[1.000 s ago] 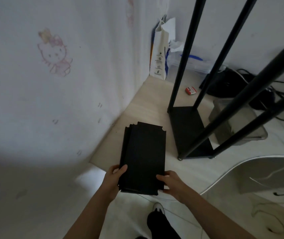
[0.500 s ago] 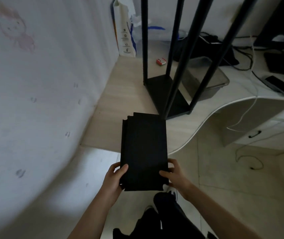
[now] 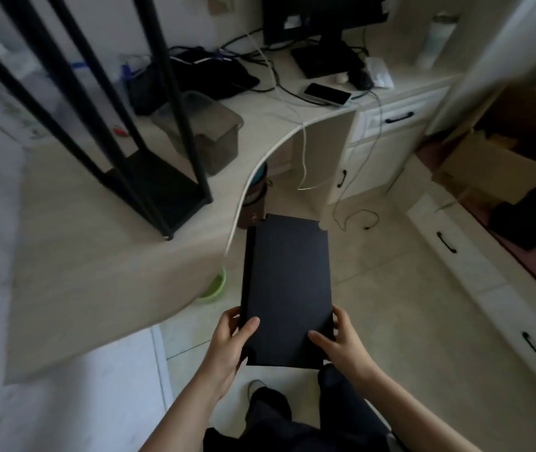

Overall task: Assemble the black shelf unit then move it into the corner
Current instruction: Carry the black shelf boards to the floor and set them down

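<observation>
While both hands, left [image 3: 227, 340] and right [image 3: 341, 342], grip the near end of the stacked black panels [image 3: 287, 285] over the floor, the frame [image 3: 149, 177] stands apart on the desk [image 3: 90, 272]. Loosely stacked, the panels could slide apart and drop.

we turned right | shelf panels [image 3: 286, 288] now over floor, off the desk [image 3: 97, 256] | shelf frame [image 3: 149, 177] now far left
</observation>
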A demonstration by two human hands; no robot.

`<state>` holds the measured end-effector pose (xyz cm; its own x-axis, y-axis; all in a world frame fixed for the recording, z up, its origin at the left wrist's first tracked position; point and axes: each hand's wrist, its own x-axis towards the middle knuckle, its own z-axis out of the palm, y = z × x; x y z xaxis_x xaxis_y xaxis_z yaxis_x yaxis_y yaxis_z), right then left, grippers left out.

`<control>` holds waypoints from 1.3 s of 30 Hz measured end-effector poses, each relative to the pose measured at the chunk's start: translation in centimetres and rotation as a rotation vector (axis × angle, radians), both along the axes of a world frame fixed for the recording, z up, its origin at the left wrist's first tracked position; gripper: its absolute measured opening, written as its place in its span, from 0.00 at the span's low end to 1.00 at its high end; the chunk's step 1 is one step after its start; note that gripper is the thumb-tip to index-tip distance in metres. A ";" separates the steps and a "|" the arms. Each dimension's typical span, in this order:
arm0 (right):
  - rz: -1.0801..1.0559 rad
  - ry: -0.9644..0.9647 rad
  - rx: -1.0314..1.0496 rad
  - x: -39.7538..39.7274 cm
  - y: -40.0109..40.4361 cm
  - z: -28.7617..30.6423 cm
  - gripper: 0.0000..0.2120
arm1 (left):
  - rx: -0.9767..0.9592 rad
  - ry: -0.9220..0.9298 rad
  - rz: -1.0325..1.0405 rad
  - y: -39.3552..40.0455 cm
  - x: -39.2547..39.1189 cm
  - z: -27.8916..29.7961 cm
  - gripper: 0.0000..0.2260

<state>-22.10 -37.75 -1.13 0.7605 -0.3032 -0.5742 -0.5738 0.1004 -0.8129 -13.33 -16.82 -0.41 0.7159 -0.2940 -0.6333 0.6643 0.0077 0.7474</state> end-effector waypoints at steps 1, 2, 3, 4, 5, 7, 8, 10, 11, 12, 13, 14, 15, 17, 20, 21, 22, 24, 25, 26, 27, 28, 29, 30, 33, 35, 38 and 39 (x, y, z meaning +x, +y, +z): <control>-0.042 -0.004 -0.006 -0.7 -1.3 0.1 0.31 | -0.003 -0.012 -0.049 -1.6 0.1 0.0 0.17; -0.081 -0.010 -0.011 -1.5 -2.5 0.1 0.31 | -0.007 -0.022 -0.098 -3.3 0.2 -0.1 0.19; -0.119 -0.019 -0.014 -2.2 -3.8 0.2 0.30 | -0.010 -0.033 -0.142 -5.0 0.2 -0.1 0.21; -0.154 -0.029 -0.017 -2.9 -5.2 0.3 0.31 | -0.013 -0.044 -0.182 -6.9 0.1 -0.1 0.23; -0.187 -0.037 -0.019 -3.6 -6.7 0.4 0.31 | -0.014 -0.054 -0.217 -8.8 0.0 -0.1 0.26; -0.248 -0.040 -0.012 -4.9 -9.7 0.6 0.31 | -0.007 -0.078 -0.290 -12.6 -0.3 0.0 0.29; -0.278 -0.033 -0.009 -5.5 -11.4 0.6 0.32 | -0.003 -0.088 -0.325 -14.6 -0.5 -0.1 0.29; -0.334 -0.013 -0.006 -6.6 -14.7 0.4 0.32 | 0.008 -0.085 -0.377 -18.6 -0.8 -0.5 0.27; -0.358 -0.006 -0.003 -7.2 -16.5 0.3 0.33 | 0.020 -0.074 -0.397 -20.7 -1.0 -0.8 0.28; -0.378 -0.001 0.000 -7.8 -18.3 0.0 0.33 | 0.033 -0.062 -0.415 -22.8 -1.3 -1.2 0.29; -0.397 0.003 0.001 -8.2 -20.1 -0.2 0.33 | 0.042 -0.054 -0.433 -24.9 -1.4 -1.7 0.30; -0.414 0.008 0.003 -8.6 -21.9 -0.5 0.33 | 0.050 -0.047 -0.455 -27.1 -1.5 -2.1 0.31; -0.430 0.014 0.006 -9.0 -23.8 -0.8 0.32 | 0.061 -0.040 -0.478 -29.2 -1.6 -2.5 0.31; -0.459 0.026 0.009 -9.7 -27.3 -1.6 0.31 | 0.078 -0.030 -0.522 -33.2 -1.8 -3.5 0.32; -0.499 0.075 0.001 -10.6 -31.8 -3.3 0.32 | 0.121 -0.016 -0.603 -38.5 -1.9 -5.6 0.35; -0.514 0.092 -0.004 -10.8 -33.2 -4.1 0.33 | 0.136 -0.009 -0.634 -40.1 -1.9 -6.4 0.35; -0.525 0.109 -0.001 -11.0 -34.4 -4.9 0.33 | 0.148 0.000 -0.663 -41.6 -1.9 -7.2 0.34; -0.549 0.149 0.029 -11.4 -36.5 -6.8 0.34 | 0.166 0.026 -0.704 -44.1 -1.8 -9.3 0.32; -0.576 0.173 0.049 -11.5 -37.4 -8.0 0.34 | 0.173 0.039 -0.725 -45.3 -1.6 -10.6 0.32; -0.604 0.196 0.068 -11.7 -38.1 -9.3 0.34 | 0.183 0.059 -0.746 -46.5 -1.5 -12.2 0.31; -0.629 0.215 0.086 -11.9 -38.8 -10.8 0.34 | 0.195 0.081 -0.762 -47.6 -1.4 -13.8 0.30; -0.654 0.236 0.102 -12.1 -39.5 -12.5 0.35 | 0.206 0.094 -0.780 -48.6 -1.4 -15.7 0.29; -0.677 0.254 0.112 -12.4 -40.3 -14.4 0.35 | 0.215 0.098 -0.799 -49.5 -1.5 -17.8 0.29; -0.696 0.268 0.117 -12.5 -41.0 -16.4 0.35 | 0.220 0.102 -0.819 -50.4 -1.5 -19.9 0.28; -0.735 0.308 0.148 -13.1 -43.1 -23.0 0.35 | 0.260 0.151 -0.872 -52.8 -1.5 -26.4 0.30; -0.752 0.327 0.174 -13.5 -44.2 -28.1 0.35 | 0.273 0.181 -0.922 -54.3 -1.4 -31.3 0.34; -0.771 0.350 0.214 -13.9 -45.4 -34.6 0.35 | 0.306 0.208 -1.008 -56.3 -1.0 -37.3 0.39; -0.777 0.357 0.217 -14.0 -45.7 -37.0 0.35 | 0.322 0.210 -1.032 -56.8 -0.9 -39.6 0.40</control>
<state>-36.12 -83.45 -38.15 0.1491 -0.5168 -0.8430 -0.4953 0.6988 -0.5160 -14.23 -73.59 -40.00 0.0899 -0.4883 -0.8680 0.3532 -0.7993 0.4862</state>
